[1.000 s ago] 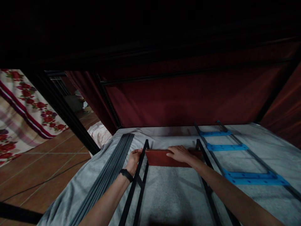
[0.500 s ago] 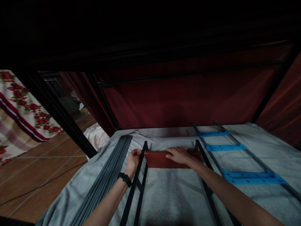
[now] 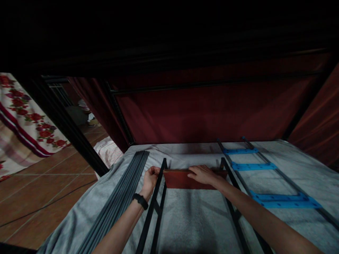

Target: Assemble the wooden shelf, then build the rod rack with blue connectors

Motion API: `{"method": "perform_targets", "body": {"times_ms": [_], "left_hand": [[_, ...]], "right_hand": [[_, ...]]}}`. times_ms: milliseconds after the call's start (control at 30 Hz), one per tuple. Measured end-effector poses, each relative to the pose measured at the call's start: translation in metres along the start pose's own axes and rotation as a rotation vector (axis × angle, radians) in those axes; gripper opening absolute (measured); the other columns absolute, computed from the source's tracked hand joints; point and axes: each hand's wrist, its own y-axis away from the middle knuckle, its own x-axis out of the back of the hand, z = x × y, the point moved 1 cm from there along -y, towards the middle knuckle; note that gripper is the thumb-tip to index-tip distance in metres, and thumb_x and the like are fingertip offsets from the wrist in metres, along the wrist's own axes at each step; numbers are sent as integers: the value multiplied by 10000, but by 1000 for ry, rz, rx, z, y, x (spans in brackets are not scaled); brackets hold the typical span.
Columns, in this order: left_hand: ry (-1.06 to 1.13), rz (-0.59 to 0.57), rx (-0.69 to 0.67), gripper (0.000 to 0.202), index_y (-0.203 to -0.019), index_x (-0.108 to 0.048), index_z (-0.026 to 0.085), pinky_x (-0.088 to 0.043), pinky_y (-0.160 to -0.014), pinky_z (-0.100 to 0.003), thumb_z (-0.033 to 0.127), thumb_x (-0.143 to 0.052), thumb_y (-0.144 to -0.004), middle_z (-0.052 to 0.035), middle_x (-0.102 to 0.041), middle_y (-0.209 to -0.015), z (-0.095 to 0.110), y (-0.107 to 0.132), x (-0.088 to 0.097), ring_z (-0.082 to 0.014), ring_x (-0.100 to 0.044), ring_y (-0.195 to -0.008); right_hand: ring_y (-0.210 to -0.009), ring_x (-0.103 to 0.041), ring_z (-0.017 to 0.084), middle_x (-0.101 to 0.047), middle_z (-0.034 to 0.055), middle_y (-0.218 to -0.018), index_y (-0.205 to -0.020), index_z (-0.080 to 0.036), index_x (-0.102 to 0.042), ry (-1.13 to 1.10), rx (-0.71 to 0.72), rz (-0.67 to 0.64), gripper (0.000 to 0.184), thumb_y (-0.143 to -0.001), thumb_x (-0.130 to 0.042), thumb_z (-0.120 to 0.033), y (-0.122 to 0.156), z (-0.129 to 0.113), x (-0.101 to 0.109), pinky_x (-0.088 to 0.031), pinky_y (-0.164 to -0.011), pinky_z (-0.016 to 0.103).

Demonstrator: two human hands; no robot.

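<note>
A black metal frame (image 3: 156,204) of two long rails lies on a grey cloth (image 3: 190,218). A dark red panel (image 3: 182,180) spans the gap between the rails near their far end. My left hand (image 3: 150,178) is curled around the left rail beside the panel's left end, and a black band circles that wrist. My right hand (image 3: 202,174) rests flat on the panel's top edge, fingers stretched toward the left.
A bundle of grey rods (image 3: 119,197) lies left of the frame. A second frame with blue cross pieces (image 3: 254,165) lies to the right. Dark red fabric walls (image 3: 206,109) close the back and right. Tiled floor (image 3: 47,183) and flowered cloth (image 3: 23,123) are at the left.
Both hands have kept their hold and place. The view has shifted slightly, nothing else has moved.
</note>
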Motion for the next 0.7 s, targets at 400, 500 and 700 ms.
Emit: {"method": "perform_targets", "body": {"times_ms": [400,500,700], "left_hand": [[52,-43,-4,202,-662,-626,151,-399,-553,-239,228,-732,-508,14,-610,-583,-7,-2,5,-119,-532,-540],[51,-35,-12,207,-671,-623,155,-406,-560,-241,221,-723,-502,17,-604,-588,-9,-4,5,-119,-539,-548],[5,-48,0,269,-748,-634,158,-428,-558,-255,308,-719,-542,5,-621,-620,-12,-3,6,-130,-552,-546]], "right_hand": [[-1127,-614,302,-640,169,-1264,-1370,-156,-475,84,81,7,452,-959,-455,-341,10,-4,8,-397,-970,431],[-1202,-567,296,-578,165,-1357,-1417,-169,-441,27,93,14,487,-958,-444,-330,14,-2,6,-360,-1033,456],[-1296,-481,273,-515,115,-1435,-1434,-227,-430,-17,102,61,524,-920,-516,-277,24,8,3,-238,-1133,502]]}}
